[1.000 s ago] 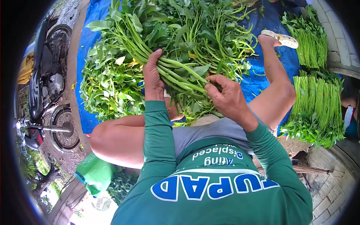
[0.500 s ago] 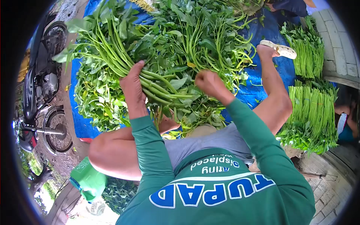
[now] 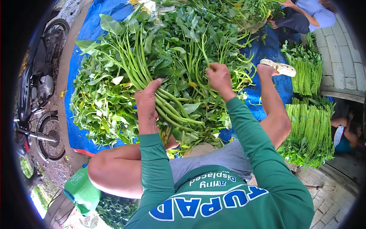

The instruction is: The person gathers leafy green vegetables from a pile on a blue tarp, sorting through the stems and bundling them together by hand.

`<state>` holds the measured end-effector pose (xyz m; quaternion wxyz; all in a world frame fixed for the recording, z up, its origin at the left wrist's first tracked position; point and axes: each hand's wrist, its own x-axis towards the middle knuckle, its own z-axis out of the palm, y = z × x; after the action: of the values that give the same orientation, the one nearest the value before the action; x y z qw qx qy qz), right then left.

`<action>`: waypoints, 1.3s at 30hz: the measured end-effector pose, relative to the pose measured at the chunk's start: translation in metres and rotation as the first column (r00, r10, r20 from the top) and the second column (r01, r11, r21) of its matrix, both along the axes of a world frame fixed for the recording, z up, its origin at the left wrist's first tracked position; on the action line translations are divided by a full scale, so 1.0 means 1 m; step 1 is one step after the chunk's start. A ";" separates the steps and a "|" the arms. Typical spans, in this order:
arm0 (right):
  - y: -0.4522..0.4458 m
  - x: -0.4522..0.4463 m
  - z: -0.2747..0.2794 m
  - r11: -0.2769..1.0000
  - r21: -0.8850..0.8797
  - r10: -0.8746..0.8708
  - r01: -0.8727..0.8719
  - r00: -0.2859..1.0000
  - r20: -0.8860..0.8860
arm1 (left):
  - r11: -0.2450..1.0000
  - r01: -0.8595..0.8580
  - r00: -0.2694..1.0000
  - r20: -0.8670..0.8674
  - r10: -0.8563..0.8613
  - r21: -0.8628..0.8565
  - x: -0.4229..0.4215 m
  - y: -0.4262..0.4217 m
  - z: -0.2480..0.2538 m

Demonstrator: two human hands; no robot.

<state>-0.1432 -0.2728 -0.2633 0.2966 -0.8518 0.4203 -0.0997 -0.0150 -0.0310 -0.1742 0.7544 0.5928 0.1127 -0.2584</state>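
In my left hand (image 3: 146,100) is a bunch of water spinach (image 3: 139,61), its thick green stems passing through the closed fingers. Leaves fan out toward the upper left, and the bare stem ends point to the lower right. My right hand (image 3: 220,81) is closed around a single water spinach stem (image 3: 204,49) that rises from its fingers over the pile. Under both hands lies a broad heap of loose water spinach (image 3: 183,45), with some yellowed leaves among the green.
Beneath the heap is a blue tarp (image 3: 78,131). Tied water spinach bundles (image 3: 307,128) stand at the right. A motorcycle (image 3: 42,87) is parked at the left, near a green plastic jug (image 3: 84,187). Another person (image 3: 312,15) sits at the upper right.
My right hand has moved up and now holds a single stem that did not show before. The left hand keeps its bunch. The whole view has shifted slightly.
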 end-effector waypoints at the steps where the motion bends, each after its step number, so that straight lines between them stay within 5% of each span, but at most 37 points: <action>1: -0.007 -0.010 0.026 0.945 0.327 -0.056 -0.025 0.970 0.235 | 1.000 0.013 1.000 -0.016 -0.013 0.001 0.000 0.001 -0.006; 3: -0.021 -0.029 0.060 0.843 0.522 -0.127 -0.129 0.896 0.426 | 0.999 0.034 0.999 -0.035 -0.035 -0.010 0.000 0.001 -0.012; 6: -0.036 -0.053 0.107 0.522 0.835 -0.328 -0.174 0.863 0.385 | 0.997 0.073 0.997 -0.038 -0.074 -0.032 -0.003 -0.002 -0.015; 10: -0.036 -0.081 0.155 0.446 0.850 -0.345 -0.282 0.822 0.453 | 0.994 0.104 0.993 -0.048 -0.106 -0.042 -0.013 -0.007 -0.001; 13: -0.047 -0.105 0.154 0.559 0.799 -0.404 -0.220 0.770 0.494 | 0.973 0.233 0.957 -0.177 -0.229 0.000 -0.019 -0.002 0.014; 14: -0.050 -0.113 0.171 0.518 0.805 -0.375 -0.290 0.769 0.518 | 0.984 0.171 0.979 -0.107 -0.175 -0.041 -0.016 -0.006 -0.001; 15: -0.045 -0.117 0.186 0.612 0.747 -0.351 -0.262 0.756 0.553 | 0.989 0.133 0.989 -0.055 -0.137 -0.069 -0.020 -0.007 -0.007; 18: -0.045 -0.129 0.209 0.614 0.770 -0.447 -0.172 0.728 0.520 | 0.980 0.185 0.972 -0.132 -0.193 -0.071 -0.024 -0.008 -0.008; 26: -0.026 -0.128 0.195 0.613 0.745 -0.421 -0.264 0.689 0.590 | 0.981 0.184 0.976 -0.110 -0.190 -0.061 -0.035 -0.015 -0.025; 30: -0.008 -0.119 0.193 0.666 0.712 -0.333 -0.222 0.766 0.550 | 0.971 0.211 0.970 -0.095 -0.222 -0.114 -0.047 -0.023 -0.026; 34: 0.044 -0.107 0.172 0.680 0.731 -0.222 -0.061 0.933 0.284 | 0.962 0.215 0.971 -0.071 -0.229 -0.171 -0.064 -0.034 -0.046; 37: 0.071 -0.121 0.089 0.619 0.785 -0.023 -0.030 0.998 0.057 | 0.949 0.185 0.963 -0.144 -0.227 -0.256 -0.086 -0.031 -0.060; 39: 0.094 -0.119 0.077 0.723 0.686 -0.096 -0.078 0.973 0.211 | 0.941 0.161 0.961 -0.169 -0.218 -0.298 -0.085 -0.035 -0.065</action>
<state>-0.2626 -0.1788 -0.1860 0.6386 -0.6602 0.3937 -0.0362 -0.0999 -0.0659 -0.2394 0.7873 0.4586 0.0923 -0.4016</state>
